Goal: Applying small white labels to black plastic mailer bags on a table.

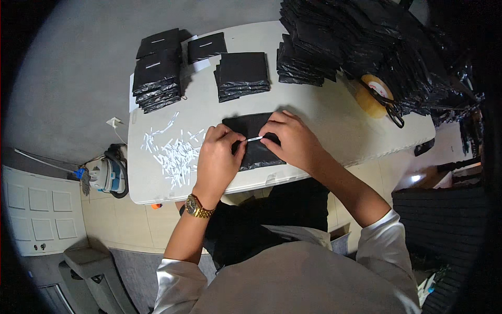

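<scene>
A flat black plastic package [256, 154] lies near the front edge of the white table. Over its middle, a small white paper strip [254, 138] is stretched between my two hands. My left hand [222, 152], with a gold watch on its wrist, pinches the strip's left end. The right end sits between the fingertips of my right hand [290, 137]. Whether the strip touches the package all along cannot be made out. Left of my left hand, a loose heap of similar white strips [178, 159] is spread on the table.
Stacks of black packages [157, 73] with white strips stand at the back left. Another stack [243, 73] is straight ahead. A large pile of black packages [345, 42] covers the back right, beside a tape roll [372, 99] and black-handled scissors [392, 110]. The table [334, 131] has a near edge close to my body.
</scene>
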Available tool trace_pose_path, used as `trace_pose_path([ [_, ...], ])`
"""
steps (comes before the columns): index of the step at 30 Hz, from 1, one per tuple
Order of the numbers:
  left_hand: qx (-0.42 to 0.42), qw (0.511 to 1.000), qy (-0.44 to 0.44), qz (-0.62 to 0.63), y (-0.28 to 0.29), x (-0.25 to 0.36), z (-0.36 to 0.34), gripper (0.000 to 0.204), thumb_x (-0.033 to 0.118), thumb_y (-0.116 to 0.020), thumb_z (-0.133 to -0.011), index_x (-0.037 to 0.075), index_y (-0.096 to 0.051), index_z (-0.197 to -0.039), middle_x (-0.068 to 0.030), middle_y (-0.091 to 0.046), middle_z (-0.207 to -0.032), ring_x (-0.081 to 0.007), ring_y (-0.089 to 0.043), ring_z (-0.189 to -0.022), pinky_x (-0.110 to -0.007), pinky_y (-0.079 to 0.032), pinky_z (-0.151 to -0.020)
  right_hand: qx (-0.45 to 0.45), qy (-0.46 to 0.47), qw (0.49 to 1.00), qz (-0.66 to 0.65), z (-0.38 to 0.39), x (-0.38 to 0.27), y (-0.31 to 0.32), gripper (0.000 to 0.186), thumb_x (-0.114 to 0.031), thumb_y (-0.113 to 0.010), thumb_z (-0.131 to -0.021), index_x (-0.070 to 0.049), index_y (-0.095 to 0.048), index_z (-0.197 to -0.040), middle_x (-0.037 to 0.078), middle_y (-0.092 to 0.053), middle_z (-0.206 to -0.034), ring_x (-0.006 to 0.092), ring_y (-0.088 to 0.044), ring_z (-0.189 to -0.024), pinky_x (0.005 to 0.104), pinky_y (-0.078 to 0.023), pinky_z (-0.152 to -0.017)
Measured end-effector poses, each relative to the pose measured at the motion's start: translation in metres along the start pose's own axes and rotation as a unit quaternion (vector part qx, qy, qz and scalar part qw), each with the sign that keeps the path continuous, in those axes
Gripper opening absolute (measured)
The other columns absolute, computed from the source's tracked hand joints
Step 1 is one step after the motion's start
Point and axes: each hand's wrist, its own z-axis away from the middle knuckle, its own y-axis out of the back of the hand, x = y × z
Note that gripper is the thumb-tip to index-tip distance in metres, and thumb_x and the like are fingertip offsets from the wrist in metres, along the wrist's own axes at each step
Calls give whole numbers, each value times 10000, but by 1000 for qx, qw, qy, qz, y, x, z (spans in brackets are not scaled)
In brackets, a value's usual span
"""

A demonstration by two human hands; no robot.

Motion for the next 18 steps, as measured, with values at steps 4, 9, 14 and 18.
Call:
trace_pose_path([
  [4, 2, 1000, -6, -4, 0, -2, -1, 145, 58, -859, -872, 28, -844, -1013, -155, -726, -1008, -351, -696, -988, -450, -576, -887, 3, 1, 1000, 0, 1, -1, -1, 140, -124, -842, -924, -42, -797, -1029, 122, -703, -1074, 339, -673, -1070, 470, -566, -996],
  [9, 8, 1000, -11, -6, 0, -3, 0, 123, 59, -845, -887, 32, -844, -1007, -152, -725, -992, -349, -695, -974, -450, -577, -879, -8, 1, 1000, 1, 0, -1, 2, 156, -125, -831, -936, -50, -789, -1065, 130, -696, -1083, 337, -675, -1084, 466, -567, -993],
  [14, 11, 998, -61, -9, 5, 12, 13, 208, 27, -787, -911, -7, -817, -1114, -162, -667, -1046, -356, -634, -1004, -464, -563, -893, 17, 26, 999, 7, 10, -16, 6, 306, -138, -796, -967, -40, -767, -1255, 142, -677, -1234, 328, -656, -1212, 458, -541, -1076],
  [18, -28, 996, -68, -47, 3, 18, 23, 367, 32, -758, -935, -16, -788, -1298, -187, -623, -1093, -367, -600, -1009, -468, -540, -890, 0, 65, 994, 83, 20, -25, 3, 343, -155, -766, -993, -27, -771, -1312, 145, -672, -1312, 320, -637, -1258, 468, -533, -1096],
])
